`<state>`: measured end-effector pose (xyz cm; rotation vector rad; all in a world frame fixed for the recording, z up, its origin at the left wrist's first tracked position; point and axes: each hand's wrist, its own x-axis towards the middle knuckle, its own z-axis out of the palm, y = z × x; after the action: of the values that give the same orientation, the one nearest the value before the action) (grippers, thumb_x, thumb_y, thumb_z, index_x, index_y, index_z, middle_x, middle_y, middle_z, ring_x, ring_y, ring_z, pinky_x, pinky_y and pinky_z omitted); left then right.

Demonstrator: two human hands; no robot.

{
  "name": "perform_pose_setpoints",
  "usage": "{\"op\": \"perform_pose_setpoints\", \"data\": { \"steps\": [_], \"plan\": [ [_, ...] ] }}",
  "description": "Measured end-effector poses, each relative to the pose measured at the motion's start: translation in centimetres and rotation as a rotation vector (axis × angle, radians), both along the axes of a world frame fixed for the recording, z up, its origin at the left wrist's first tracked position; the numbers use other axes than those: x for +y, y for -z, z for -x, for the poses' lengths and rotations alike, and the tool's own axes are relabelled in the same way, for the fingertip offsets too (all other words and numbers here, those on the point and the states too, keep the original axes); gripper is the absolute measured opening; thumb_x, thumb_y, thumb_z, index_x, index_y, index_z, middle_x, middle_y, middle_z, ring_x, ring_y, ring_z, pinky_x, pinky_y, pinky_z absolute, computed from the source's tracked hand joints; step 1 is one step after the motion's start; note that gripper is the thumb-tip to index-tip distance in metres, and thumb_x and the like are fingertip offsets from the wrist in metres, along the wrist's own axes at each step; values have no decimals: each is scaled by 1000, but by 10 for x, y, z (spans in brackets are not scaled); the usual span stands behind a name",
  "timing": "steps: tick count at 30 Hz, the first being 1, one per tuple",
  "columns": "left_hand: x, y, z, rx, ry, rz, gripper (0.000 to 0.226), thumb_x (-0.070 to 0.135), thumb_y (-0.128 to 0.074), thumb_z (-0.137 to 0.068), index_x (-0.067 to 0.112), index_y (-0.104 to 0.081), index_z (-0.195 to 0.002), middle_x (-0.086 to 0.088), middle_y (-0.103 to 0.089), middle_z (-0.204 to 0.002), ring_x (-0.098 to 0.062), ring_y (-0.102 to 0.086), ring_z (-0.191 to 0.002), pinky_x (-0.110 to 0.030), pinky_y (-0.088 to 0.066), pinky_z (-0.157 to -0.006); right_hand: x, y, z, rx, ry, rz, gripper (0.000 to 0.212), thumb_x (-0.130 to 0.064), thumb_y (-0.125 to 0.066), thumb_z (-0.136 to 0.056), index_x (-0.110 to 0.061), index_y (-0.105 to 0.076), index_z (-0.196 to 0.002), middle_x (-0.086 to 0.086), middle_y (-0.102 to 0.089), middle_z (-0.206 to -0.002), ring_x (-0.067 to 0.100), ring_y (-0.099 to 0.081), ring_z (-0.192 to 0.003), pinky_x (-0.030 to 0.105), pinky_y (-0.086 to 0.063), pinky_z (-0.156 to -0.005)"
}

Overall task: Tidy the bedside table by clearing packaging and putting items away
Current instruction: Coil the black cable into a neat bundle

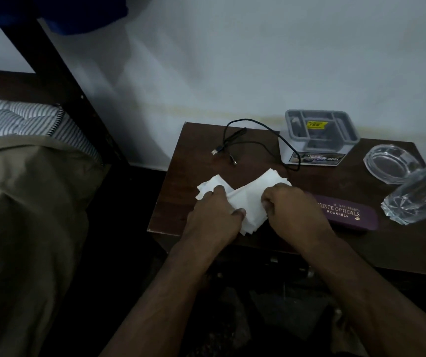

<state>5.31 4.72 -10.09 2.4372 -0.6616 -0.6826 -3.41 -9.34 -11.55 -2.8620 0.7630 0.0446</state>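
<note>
Premises: a bedroom in a home — dim. Evidence: bed [26, 202] with striped mattress and dark frame beside a wooden bedside table [196, 150] against a plain wall [232, 60].

Bedside table [199, 140] of dark wood, bearing a loose stack of white paper sheets [248, 199], fanned and crumpled, near the front left corner. Black USB cable [248, 130] looped toward the back edge, beside a grey-lidded box [318, 136]. Purple spectacle case [348, 215] flat near the front edge; glass ashtray [390, 163] and tilted glass tumbler [417, 199] at the right edge.
</note>
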Motion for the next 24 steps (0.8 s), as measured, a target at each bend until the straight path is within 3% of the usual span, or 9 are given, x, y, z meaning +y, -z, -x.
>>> {"op": "perform_pose_setpoints", "data": {
  "steps": [5,10,14,16,18,20,24],
  "plan": [
    [-11,3,-5,-85,-97,104,53,38,-65,-96,16,-52,-142,-8,-53,-141,-25,-52,-129,-42,-47,-104,-3,-2,-15,-202,5,-46,19,-24,-52,-100,-19,-70,-106,4,-61,-119,28,-60,-107,42,-50,-89],
    [-36,1,-10,-99,-82,181,48,36,-66,-96,17,-56,-139,-6,-56,-133,-21,-56,-122,-29,-45,-91,-23,-5,-31,-410,15,-136,13,-13,-58,-97,-13,-66,-107,8,-51,-125,32,-65,-95,45,-57,-72],
    [-47,-2,-18,-103,-132,259,39,31,-66,-95,20,-60,-132,-3,-59,-126,-19,-57,-117,-33,-50,-94,-36,6,-44,-323,-52,-234,19,-19,-60,-99,-13,-65,-117,11,-35,-159,34,-54,-132,44,-55,-92],
    [-49,-2,-23,-112,-165,281,37,28,-67,-95,19,-59,-130,-3,-59,-126,-20,-58,-116,-39,-52,-97,-38,10,-55,-284,-78,-240,22,-22,-59,-100,-14,-63,-120,12,-22,-167,36,-51,-135,45,-55,-94],
    [-50,-2,-29,-110,-194,298,36,27,-67,-95,19,-59,-129,-2,-59,-126,-21,-58,-115,-40,-52,-95,-39,14,-67,-249,-80,-213,29,-24,-58,-99,-15,-61,-126,14,-15,-169,39,-48,-136,47,-53,-97],
    [-50,-3,-33,-102,-207,308,34,27,-67,-95,20,-59,-127,0,-60,-124,-19,-58,-113,-32,-50,-89,-41,18,-77,-219,-30,-190,34,-26,-57,-99,-16,-59,-131,18,-15,-168,41,-41,-140,47,-48,-105],
    [-46,-1,-40,-71,-200,326,33,26,-68,-94,20,-60,-125,-1,-61,-121,-18,-59,-113,-30,-50,-88,-45,22,-90,-160,43,-235,40,-25,-54,-102,-9,-53,-139,17,-32,-159,36,-39,-142,45,-42,-112]
  ]
}}
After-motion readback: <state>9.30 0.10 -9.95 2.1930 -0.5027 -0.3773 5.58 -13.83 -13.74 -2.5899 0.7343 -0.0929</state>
